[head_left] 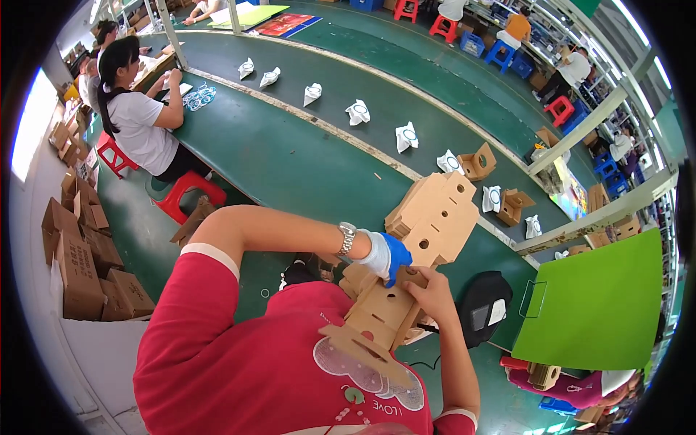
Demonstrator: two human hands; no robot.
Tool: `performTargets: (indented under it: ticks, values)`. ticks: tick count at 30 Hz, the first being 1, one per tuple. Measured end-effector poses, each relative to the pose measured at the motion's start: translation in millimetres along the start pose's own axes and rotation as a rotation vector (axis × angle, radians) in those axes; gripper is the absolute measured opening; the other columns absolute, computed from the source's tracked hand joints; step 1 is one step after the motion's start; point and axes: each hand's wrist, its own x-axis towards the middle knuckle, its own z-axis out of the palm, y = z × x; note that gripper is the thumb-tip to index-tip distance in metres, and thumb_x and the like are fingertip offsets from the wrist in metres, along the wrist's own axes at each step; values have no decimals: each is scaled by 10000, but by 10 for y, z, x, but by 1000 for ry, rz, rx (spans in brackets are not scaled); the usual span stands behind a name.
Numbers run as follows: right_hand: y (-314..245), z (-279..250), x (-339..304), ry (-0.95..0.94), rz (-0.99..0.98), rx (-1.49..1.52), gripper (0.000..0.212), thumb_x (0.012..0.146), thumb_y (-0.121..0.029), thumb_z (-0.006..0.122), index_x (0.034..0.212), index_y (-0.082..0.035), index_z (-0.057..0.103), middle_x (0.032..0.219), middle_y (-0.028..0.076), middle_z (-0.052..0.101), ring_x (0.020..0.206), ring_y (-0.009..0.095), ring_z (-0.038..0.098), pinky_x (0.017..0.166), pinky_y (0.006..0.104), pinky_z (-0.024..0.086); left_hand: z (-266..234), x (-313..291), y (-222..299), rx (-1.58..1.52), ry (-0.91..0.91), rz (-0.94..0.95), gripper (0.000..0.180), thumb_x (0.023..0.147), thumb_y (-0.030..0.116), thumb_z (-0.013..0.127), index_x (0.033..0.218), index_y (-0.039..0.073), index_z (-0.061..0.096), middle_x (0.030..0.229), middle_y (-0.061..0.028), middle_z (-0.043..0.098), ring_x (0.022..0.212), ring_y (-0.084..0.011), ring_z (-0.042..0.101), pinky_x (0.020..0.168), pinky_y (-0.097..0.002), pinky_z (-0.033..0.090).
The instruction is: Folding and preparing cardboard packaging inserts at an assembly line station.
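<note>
While both hands close on it, the cardboard piece point(383, 313) sits tilted against the person's red shirt point(254, 362), its lower flap resting on the chest. Left hand point(384, 255), in a white and blue glove, is wrapped over the upper end of the piece, fingers curled shut around the edge. Right hand point(431, 288), bare, grips the same upper end from the other side, thumb on the face with the round holes. The 2 hands nearly touch. A metal watch point(346, 238) sits on the left wrist.

Just beyond the piece, on the green table point(290, 159), lies a stack of flat cardboard blanks point(435, 214) with round holes. To the right of the piece stands a black machine point(484, 304); further right, a bright green board point(598, 304). Past the stack, on the dark belt point(348, 80), white folded packets point(357, 112) lie in a row, with 2 small folded cardboard boxes point(478, 163) among them. Far left of the piece, another person in a white shirt point(141, 130) sits on a red stool point(185, 192); brown cartons point(80, 254) are stacked on the floor.
</note>
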Motion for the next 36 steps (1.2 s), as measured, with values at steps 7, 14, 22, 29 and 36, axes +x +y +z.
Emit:
performTargets:
  ticks: [7, 14, 22, 29, 36]
  values:
    - [-215, -222, 126, -80, 3, -336, 339, 741, -204, 717, 982, 32, 684, 824, 210, 692, 767, 343, 688, 737, 376, 539, -182, -14, 207, 134, 154, -13, 366, 690, 299, 715, 1010, 122, 730, 880, -143, 703, 855, -354, 675, 725, -448, 546]
    - [-212, -488, 383, -317, -132, -318, 299, 759, -249, 623, 785, 48, 651, 660, 262, 590, 573, 354, 609, 575, 431, 482, -433, -6, 49, -93, 217, 129, 294, 751, 315, 698, 915, 72, 731, 903, -178, 701, 886, -300, 690, 773, -401, 541]
    - [258, -420, 313, 223, 240, 786, 326, 863, -192, 603, 898, 131, 636, 744, 167, 680, 579, 246, 666, 492, 338, 551, -12, -364, -119, -1187, 634, 370, 849, 771, 302, 827, 1452, 61, 381, 1487, -109, 394, 1429, -262, 318, 1161, -396, 291]
    - [-305, 142, 224, 277, 75, 970, 429, 957, -282, 577, 1153, 99, 540, 1052, 170, 648, 980, 273, 673, 823, 403, 586, 409, -110, -129, -1176, 961, 321, 502, 796, 213, 810, 1217, 65, 580, 1140, -62, 625, 1039, -155, 599, 915, -340, 489]
    - [-227, 416, 71, 381, -409, 727, 927, 706, -291, 851, 1392, -7, 297, 1367, 128, 393, 1275, 241, 431, 1076, 406, 357, 600, -128, -195, -1820, 885, 472, 360, 872, 123, 688, 1206, 56, 574, 1133, -46, 616, 1071, -169, 595, 940, -333, 487]
